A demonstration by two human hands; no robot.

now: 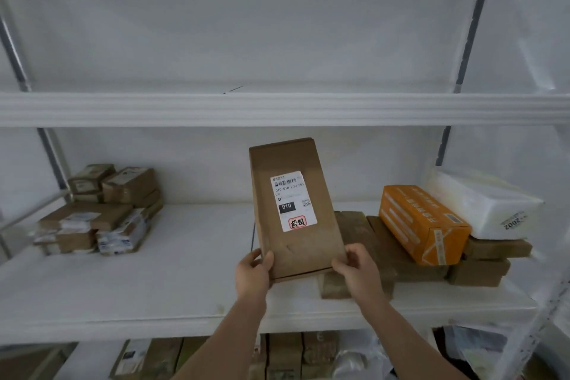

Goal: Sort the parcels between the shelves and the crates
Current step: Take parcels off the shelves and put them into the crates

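Note:
A flat brown cardboard parcel [294, 207] with a white shipping label marked 010 is tilted up over the middle white shelf [191, 271]. My left hand [253, 271] grips its near left corner and my right hand [354, 270] grips its near right corner. The parcel's far end points toward the back of the shelf. Its underside is hidden.
A stack of small brown parcels [95, 213] sits at the shelf's left. To the right lie flat brown boxes [385, 244], an orange box [422, 222] and a white package [487, 207]. An upper shelf edge [277, 109] runs above. More parcels [283, 355] fill the lower shelf.

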